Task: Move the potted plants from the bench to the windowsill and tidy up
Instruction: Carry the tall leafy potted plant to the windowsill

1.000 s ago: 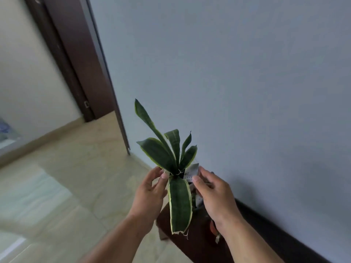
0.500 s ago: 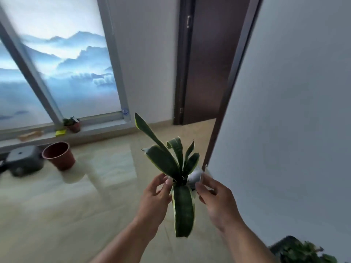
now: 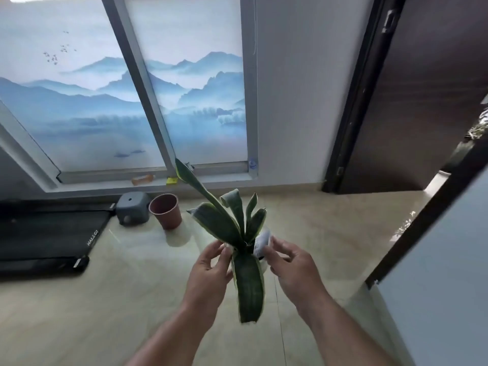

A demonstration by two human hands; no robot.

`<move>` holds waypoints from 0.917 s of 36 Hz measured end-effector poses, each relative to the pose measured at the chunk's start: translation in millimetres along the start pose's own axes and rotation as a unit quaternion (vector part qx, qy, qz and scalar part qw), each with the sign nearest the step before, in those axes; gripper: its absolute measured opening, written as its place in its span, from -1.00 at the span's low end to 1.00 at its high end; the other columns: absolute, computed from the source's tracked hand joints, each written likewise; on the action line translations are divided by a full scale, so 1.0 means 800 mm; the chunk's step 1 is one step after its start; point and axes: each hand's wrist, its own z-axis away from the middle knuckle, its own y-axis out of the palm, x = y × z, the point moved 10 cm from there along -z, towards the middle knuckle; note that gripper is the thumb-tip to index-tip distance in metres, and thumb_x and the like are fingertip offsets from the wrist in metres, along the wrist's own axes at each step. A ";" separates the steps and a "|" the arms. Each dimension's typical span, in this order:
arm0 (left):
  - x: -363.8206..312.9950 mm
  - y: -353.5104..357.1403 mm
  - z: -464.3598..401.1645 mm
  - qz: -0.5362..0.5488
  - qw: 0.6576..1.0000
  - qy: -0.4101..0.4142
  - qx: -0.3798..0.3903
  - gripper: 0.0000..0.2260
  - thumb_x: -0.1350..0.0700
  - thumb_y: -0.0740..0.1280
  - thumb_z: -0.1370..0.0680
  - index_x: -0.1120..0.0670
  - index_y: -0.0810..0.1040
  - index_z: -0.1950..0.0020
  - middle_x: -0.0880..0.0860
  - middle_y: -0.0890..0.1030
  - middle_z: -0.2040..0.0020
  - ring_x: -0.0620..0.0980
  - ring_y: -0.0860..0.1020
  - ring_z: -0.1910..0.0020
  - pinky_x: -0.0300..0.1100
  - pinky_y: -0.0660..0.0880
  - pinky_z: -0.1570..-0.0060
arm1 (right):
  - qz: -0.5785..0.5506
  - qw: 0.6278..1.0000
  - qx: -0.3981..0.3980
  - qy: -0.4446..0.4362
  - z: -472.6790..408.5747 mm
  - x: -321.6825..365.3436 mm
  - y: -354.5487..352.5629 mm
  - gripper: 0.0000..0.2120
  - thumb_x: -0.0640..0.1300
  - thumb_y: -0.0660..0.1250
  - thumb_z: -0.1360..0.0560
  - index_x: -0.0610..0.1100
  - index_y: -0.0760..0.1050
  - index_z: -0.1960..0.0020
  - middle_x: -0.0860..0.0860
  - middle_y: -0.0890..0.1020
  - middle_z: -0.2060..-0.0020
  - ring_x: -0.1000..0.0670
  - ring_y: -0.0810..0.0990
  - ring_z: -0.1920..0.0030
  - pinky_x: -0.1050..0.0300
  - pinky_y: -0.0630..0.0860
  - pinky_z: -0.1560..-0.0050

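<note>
At ten o'clock, an empty terracotta-coloured plastic pot point(image 3: 165, 210) is standing on the glossy beige tiled floor point(image 3: 79, 299). Centre: left hand point(image 3: 208, 270) and right hand point(image 3: 291, 268) are gripping a variegated green snake plant point(image 3: 237, 233) aloft between them, pot hidden. The grey windowsill point(image 3: 105, 184) is lying at eleven o'clock.

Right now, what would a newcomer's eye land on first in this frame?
The snake plant, held up mid-frame between the left hand and right hand. Behind it, a misty blue mountain blind fills the window; below, an empty terracotta pot stands on the floor.
</note>
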 end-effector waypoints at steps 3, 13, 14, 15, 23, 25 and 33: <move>-0.021 -0.002 -0.045 0.002 1.000 0.002 -0.022 -0.80 0.08 0.34 -0.61 0.03 0.63 -0.21 0.09 0.67 -0.15 0.10 0.66 -0.16 0.12 0.58 -0.19 | -0.011 0.999 0.031 -0.001 -0.053 0.018 0.017 -0.77 -0.06 0.46 -0.53 0.19 0.57 -0.13 0.34 0.67 0.06 0.31 0.67 0.12 0.33 0.55 0.07; -0.058 -0.026 -0.192 0.035 0.996 0.006 -0.085 -0.82 0.10 0.34 -0.61 0.04 0.64 -0.20 0.15 0.63 -0.17 0.13 0.66 -0.15 0.20 0.56 -0.20 | 0.013 0.997 0.077 0.020 -0.213 0.053 0.084 -0.71 -0.01 0.36 -0.59 0.01 0.60 -0.30 0.11 0.72 -0.12 0.16 0.68 -0.08 0.11 0.58 -0.24; -0.060 -0.028 -0.202 0.038 0.996 0.005 -0.086 -0.82 0.11 0.34 -0.61 0.06 0.63 -0.20 0.16 0.63 -0.17 0.13 0.66 -0.13 0.20 0.56 -0.20 | 0.018 0.997 0.078 0.024 -0.222 0.054 0.088 -0.69 0.01 0.36 -0.59 -0.01 0.59 -0.31 0.08 0.71 -0.14 0.13 0.67 -0.11 0.08 0.58 -0.26; -0.062 -0.033 -0.222 0.045 0.995 0.008 -0.086 -0.82 0.12 0.34 -0.61 0.07 0.63 -0.19 0.18 0.63 -0.17 0.12 0.67 -0.11 0.20 0.56 -0.20 | 0.021 0.996 0.079 0.027 -0.242 0.053 0.098 -0.68 0.02 0.35 -0.59 -0.03 0.60 -0.32 0.05 0.71 -0.16 0.11 0.66 -0.12 0.04 0.57 -0.29; -0.081 -0.076 -0.373 0.065 0.994 0.000 -0.091 -0.80 0.09 0.35 -0.61 0.03 0.62 -0.22 0.15 0.62 -0.20 0.12 0.65 -0.16 0.13 0.59 -0.18 | 0.029 0.994 0.088 0.049 -0.376 0.078 0.178 -0.64 -0.02 0.24 -0.66 -0.05 0.73 0.17 0.10 0.68 0.37 0.21 0.59 0.37 0.18 0.59 0.11; -0.091 -0.089 -0.410 0.077 0.993 -0.002 -0.093 -0.80 0.10 0.35 -0.61 0.04 0.60 -0.23 0.11 0.62 -0.20 0.07 0.65 -0.15 0.02 0.62 -0.14 | 0.035 0.995 0.079 0.045 -0.413 0.082 0.199 -0.75 -0.08 0.26 -0.65 -0.02 0.72 0.02 0.12 0.71 0.27 0.22 0.62 0.29 0.21 0.62 0.06; -0.133 -0.115 -0.541 0.076 0.994 0.002 -0.076 -0.76 0.11 0.36 -0.61 0.08 0.58 -0.27 0.07 0.64 -0.21 -0.07 0.67 -0.03 -0.17 0.61 0.03 | 0.039 0.997 0.071 0.017 -0.536 0.110 0.264 -0.76 -0.12 0.35 -0.61 0.08 0.62 -0.24 0.17 0.73 0.10 0.28 0.65 0.22 0.29 0.57 0.07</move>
